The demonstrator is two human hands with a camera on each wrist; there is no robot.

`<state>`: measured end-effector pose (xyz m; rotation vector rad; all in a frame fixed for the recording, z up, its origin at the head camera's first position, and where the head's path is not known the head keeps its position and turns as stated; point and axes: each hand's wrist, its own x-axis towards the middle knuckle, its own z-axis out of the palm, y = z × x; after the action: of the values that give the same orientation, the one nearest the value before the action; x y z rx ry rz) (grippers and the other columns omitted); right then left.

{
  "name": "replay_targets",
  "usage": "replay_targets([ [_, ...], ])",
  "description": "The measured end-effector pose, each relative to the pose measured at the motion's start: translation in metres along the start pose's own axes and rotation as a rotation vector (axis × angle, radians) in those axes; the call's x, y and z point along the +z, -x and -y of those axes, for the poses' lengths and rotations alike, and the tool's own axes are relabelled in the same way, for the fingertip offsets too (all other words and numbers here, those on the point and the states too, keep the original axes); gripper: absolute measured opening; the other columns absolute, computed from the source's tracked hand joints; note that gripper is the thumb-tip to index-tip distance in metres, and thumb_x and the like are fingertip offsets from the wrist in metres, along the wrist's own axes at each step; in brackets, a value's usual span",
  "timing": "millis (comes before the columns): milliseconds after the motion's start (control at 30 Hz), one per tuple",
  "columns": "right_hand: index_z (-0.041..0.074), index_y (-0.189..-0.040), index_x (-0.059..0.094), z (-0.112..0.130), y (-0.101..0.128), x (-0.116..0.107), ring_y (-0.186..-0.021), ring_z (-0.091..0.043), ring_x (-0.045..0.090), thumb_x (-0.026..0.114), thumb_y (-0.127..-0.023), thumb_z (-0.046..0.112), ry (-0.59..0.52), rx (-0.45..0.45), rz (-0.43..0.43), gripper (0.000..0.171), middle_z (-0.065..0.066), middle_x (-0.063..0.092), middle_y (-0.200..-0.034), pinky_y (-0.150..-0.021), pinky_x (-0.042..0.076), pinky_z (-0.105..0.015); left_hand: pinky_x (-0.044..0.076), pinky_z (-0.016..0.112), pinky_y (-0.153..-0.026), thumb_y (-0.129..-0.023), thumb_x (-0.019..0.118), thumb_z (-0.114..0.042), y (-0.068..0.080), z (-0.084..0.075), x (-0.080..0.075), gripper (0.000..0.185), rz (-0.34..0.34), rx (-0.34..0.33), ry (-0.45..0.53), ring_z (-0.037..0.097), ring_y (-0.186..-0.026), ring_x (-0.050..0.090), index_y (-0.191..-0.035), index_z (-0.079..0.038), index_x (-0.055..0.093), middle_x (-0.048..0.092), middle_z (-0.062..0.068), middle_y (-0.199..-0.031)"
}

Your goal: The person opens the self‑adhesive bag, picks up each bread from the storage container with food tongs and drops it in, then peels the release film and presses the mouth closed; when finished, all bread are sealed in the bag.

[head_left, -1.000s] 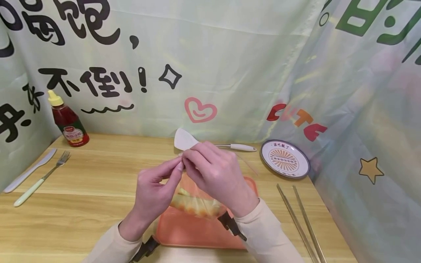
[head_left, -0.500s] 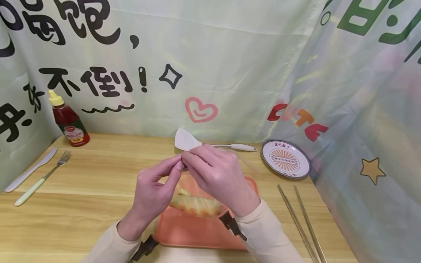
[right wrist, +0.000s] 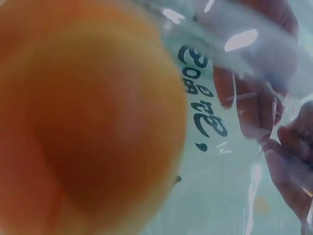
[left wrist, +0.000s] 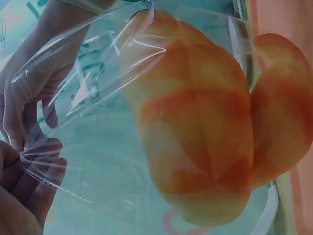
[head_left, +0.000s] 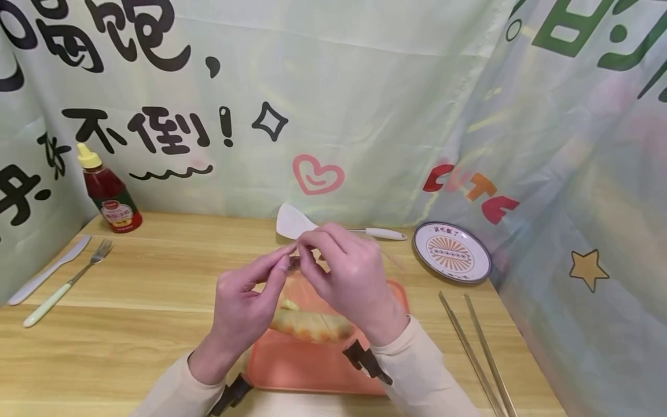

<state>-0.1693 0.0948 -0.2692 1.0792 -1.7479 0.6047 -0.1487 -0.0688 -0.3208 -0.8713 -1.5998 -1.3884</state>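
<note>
Writing: the backdrop cloth [head_left: 365, 104] behind the hands carries large black Chinese characters, among them "不倒!", a pink heart, and "CUTE" in red and orange letters. The sauce bottle [head_left: 106, 191], far left of the hands, has a red label with small print too fine to read. The round plate [head_left: 451, 252], right of the hands, bears a short line of Chinese characters above a sunburst motif; the characters cannot be read clearly.

Left hand [head_left: 245, 301]: raised above the bench [head_left: 130, 324], wrist low, thumb and forefinger pinching the top edge of a clear plastic bag [left wrist: 93, 98]. Grip: grasping the bag.

Right hand [head_left: 346, 278]: raised beside the left, back of the hand toward the head camera, fingertips meeting the left fingertips and pinching the same bag edge. Grip: grasping the bag.

Bread rolls [left wrist: 195, 142]: golden-orange, glazed, inside the bag, hanging just below both grips and over the orange tray [head_left: 292, 365].

Other items:
- White spatula [head_left: 294, 223], just behind the hands, handle pointing right.
- Chopsticks [head_left: 476, 353], one pair, right of the right hand, near the plate.
- Fork [head_left: 65, 284] and white knife [head_left: 47, 271], side by side, well left of the left hand.
- Cream sleeves on both forearms, each with a black strap at the wrist.
</note>
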Motion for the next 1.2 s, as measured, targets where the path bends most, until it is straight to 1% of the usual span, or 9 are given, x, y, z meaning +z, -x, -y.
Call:
replay_targets([
  [100,0.0,-0.089,0.063,-0.005,0.0,-0.003,-0.064,-0.014,0.063,0.058,-0.09,0.001,-0.041,0.071,-0.068,0.005,-0.006,0.061,-0.077,-0.058,0.054,-0.02,0.057,0.021,-0.061,-0.09,0.06,0.011,0.001,0.001,-0.002,0.023,-0.01,-0.008,0.027,0.023,-0.084,0.073,-0.111,0.009,0.07,0.073,0.017,-0.093],
  [167,-0.001,-0.088,0.063,-0.008,0.001,-0.006,-0.064,-0.016,0.066,0.057,-0.092,0.003,-0.058,0.122,-0.117,0.008,-0.007,0.062,-0.078,-0.059,0.056,-0.022,0.052,0.016,-0.053,-0.09,0.06,0.012,0.002,0.001,-0.004,0.024,-0.012,-0.019,0.047,0.025,-0.087,0.072,-0.113,0.01,0.068,0.073,0.019,-0.094],
  [367,-0.003,-0.09,0.064,-0.014,0.006,-0.011,-0.065,-0.015,0.067,0.059,-0.094,0.004,-0.092,0.247,-0.191,0.009,-0.005,0.069,-0.078,-0.059,0.057,-0.027,0.028,0.012,-0.039,-0.088,0.063,0.014,0.003,0.002,-0.007,0.028,-0.01,-0.059,0.031,0.019,-0.089,0.072,-0.115,0.008,0.067,0.073,0.018,-0.095],
  [533,-0.004,-0.092,0.062,-0.014,0.01,-0.016,-0.064,-0.016,0.067,0.059,-0.093,-0.003,-0.27,0.438,-0.229,0.003,-0.006,0.07,-0.076,-0.057,0.056,-0.026,0.025,0.011,-0.035,-0.087,0.063,0.015,0.001,0.002,-0.007,0.02,-0.037,-0.061,0.032,0.017,-0.085,0.072,-0.102,0.005,0.071,0.073,0.016,-0.093],
  [700,0.0,-0.095,0.061,-0.015,0.014,-0.025,-0.068,-0.023,0.068,0.058,-0.095,-0.007,-0.483,0.615,-0.271,0.007,-0.013,0.069,-0.078,-0.056,0.057,-0.031,0.033,0.014,-0.037,-0.087,0.063,0.015,0.001,0.002,-0.008,0.017,-0.07,-0.07,0.02,0.016,-0.082,0.072,-0.097,0.005,0.072,0.073,0.016,-0.09],
  [833,0.005,-0.095,0.062,-0.021,0.017,-0.033,-0.069,-0.026,0.069,0.057,-0.096,-0.006,-0.555,0.688,-0.328,0.011,-0.02,0.068,-0.08,-0.056,0.057,-0.033,0.04,0.015,-0.04,-0.088,0.062,0.016,0.0,0.002,-0.007,0.016,-0.088,-0.093,0.024,0.013,-0.08,0.072,-0.096,0.006,0.071,0.073,0.017,-0.089],
  [933,0.002,-0.095,0.062,-0.027,0.017,-0.039,-0.069,-0.028,0.07,0.058,-0.096,-0.004,-0.582,0.73,-0.384,0.007,-0.023,0.067,-0.08,-0.057,0.058,-0.035,0.053,0.018,-0.051,-0.088,0.06,0.017,0.0,0.002,-0.007,0.015,-0.099,-0.106,0.065,0.016,-0.079,0.073,-0.097,0.009,0.07,0.073,0.019,-0.087],
  [1033,0.001,-0.095,0.062,-0.033,0.017,-0.047,-0.069,-0.03,0.07,0.058,-0.096,-0.003,-0.586,0.765,-0.438,0.006,-0.024,0.066,-0.08,-0.057,0.058,-0.037,0.058,0.03,-0.064,-0.089,0.059,0.018,-0.001,0.002,-0.007,0.014,-0.11,-0.112,0.123,0.021,-0.081,0.073,-0.097,0.012,0.068,0.072,0.022,-0.088],
  [1200,0.0,-0.095,0.064,-0.042,0.017,-0.061,-0.064,-0.029,0.069,0.06,-0.094,-0.005,-0.617,0.841,-0.543,0.007,-0.022,0.066,-0.079,-0.055,0.058,-0.034,0.058,0.033,-0.064,-0.09,0.056,0.019,-0.003,0.002,-0.008,0.013,-0.137,-0.125,0.188,0.024,-0.081,0.073,-0.097,0.015,0.066,0.07,0.026,-0.088],
])
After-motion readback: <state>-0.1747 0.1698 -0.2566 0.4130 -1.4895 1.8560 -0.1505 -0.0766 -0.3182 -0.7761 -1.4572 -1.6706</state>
